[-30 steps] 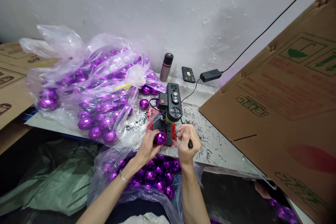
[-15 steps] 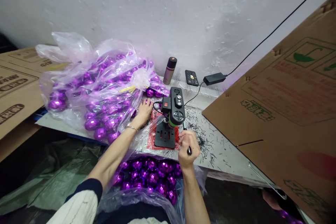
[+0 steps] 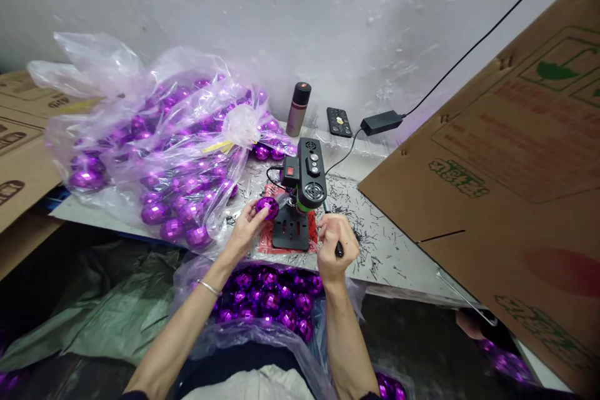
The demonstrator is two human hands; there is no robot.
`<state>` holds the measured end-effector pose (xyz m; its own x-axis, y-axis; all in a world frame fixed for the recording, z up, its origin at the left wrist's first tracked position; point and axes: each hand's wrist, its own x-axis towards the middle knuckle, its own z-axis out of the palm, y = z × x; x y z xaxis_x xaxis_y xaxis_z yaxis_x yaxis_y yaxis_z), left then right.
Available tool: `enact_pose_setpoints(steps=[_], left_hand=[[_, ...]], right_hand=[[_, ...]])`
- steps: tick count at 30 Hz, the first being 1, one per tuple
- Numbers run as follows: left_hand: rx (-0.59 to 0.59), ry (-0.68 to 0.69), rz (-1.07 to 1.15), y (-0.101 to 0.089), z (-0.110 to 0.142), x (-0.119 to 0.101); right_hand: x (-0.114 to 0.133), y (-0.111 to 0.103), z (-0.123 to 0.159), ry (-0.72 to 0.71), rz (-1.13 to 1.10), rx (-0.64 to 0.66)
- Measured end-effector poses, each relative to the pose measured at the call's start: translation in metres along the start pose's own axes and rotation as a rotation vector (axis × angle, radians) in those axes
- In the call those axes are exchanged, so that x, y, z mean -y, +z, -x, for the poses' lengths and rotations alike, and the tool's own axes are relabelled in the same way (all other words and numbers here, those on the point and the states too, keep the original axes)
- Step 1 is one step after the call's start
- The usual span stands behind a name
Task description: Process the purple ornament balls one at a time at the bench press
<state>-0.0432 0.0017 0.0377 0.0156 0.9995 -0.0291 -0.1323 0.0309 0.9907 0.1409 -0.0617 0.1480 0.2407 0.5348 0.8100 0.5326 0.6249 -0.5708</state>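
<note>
Between the thumb and fingers of my left hand [image 3: 247, 225] is a shiny purple faceted ball [image 3: 267, 207], held just left of a small black bench press [image 3: 311, 170]. My right hand [image 3: 336, 246] is wrapped round the press's lever handle [image 3: 339, 250], whose black end pokes out of the fist. The press has a flat slotted base plate [image 3: 290, 234] resting on a red sheet [image 3: 312, 225]. Below the table edge, in front of my body, an open plastic bag holds many purple balls [image 3: 269, 300].
Clear plastic bags [image 3: 187, 131] full of purple balls lie at the left. A spray can [image 3: 299, 109], a phone [image 3: 338, 122] and a power adapter [image 3: 382, 122] are by the wall. Small black bits litter the table [image 3: 375, 231]. Cardboard boxes [image 3: 506, 200] stand on both sides.
My left hand has come back from beside the bags toward the press's front, and a purple ball now shows in its fingers. My right hand stays on the lever. The view has shifted slightly.
</note>
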Motion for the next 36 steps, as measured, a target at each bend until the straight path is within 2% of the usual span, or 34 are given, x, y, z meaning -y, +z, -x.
enact_pose_setpoints(steps=[4, 7, 10, 15, 21, 25, 31, 36], left_hand=[[0.024, 0.06, -0.012, 0.022, 0.008, 0.02], [0.05, 0.094, -0.059, 0.031, 0.008, 0.027], [0.036, 0.119, -0.149, 0.034, 0.009, 0.032], [0.02, 0.249, -0.44, 0.036, 0.01, 0.039], [0.067, 0.403, -0.671, 0.039, 0.007, 0.03], [0.123, 0.492, -0.706, 0.043, 0.003, 0.029], [0.118, 0.505, -0.599, 0.047, 0.002, 0.041], [0.123, 0.499, -0.605, 0.045, 0.004, 0.042]], right_hand=[[0.003, -0.003, -0.005, -0.011, 0.039, 0.039], [0.004, -0.005, -0.006, -0.019, 0.061, 0.07], [0.004, -0.005, -0.005, -0.028, 0.066, 0.067], [0.003, -0.004, -0.004, -0.034, 0.067, 0.057], [0.003, -0.004, -0.003, -0.048, 0.058, 0.056], [0.003, -0.005, -0.001, -0.05, 0.062, 0.064], [0.002, -0.005, 0.001, -0.034, 0.07, 0.066], [-0.008, -0.002, 0.016, -0.042, 0.08, 0.034]])
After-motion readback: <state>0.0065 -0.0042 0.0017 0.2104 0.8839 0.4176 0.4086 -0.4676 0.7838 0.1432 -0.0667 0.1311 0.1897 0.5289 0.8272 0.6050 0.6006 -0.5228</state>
